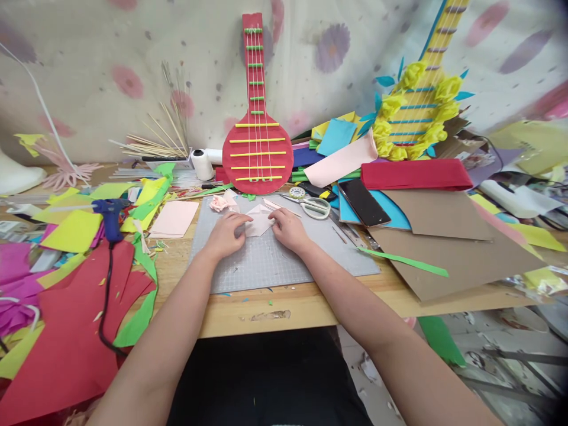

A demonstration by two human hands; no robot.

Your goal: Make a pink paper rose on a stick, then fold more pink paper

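Observation:
A small folded piece of pale pink paper [259,222] is held over the grey cutting mat [248,269]. My left hand [227,234] has its left edge between thumb and fingers, and my right hand [289,227] pinches the right edge with curled fingers. Just beyond my left hand lies a crumpled pale pink paper flower [219,203]. Scissors with white handles [316,207] rest past my right hand, beside a round pin wheel [297,192]. Behind the mat stands a red paper lute [257,155] with yellow and green bars and white strings.
To the left are a blue glue gun [110,218], a stack of pink paper squares [174,218] and red paper [71,313]. On the right lie a phone [364,202], brown cardboard [437,213] and a red roll [416,175]. A yellow flowered instrument [415,112] leans behind.

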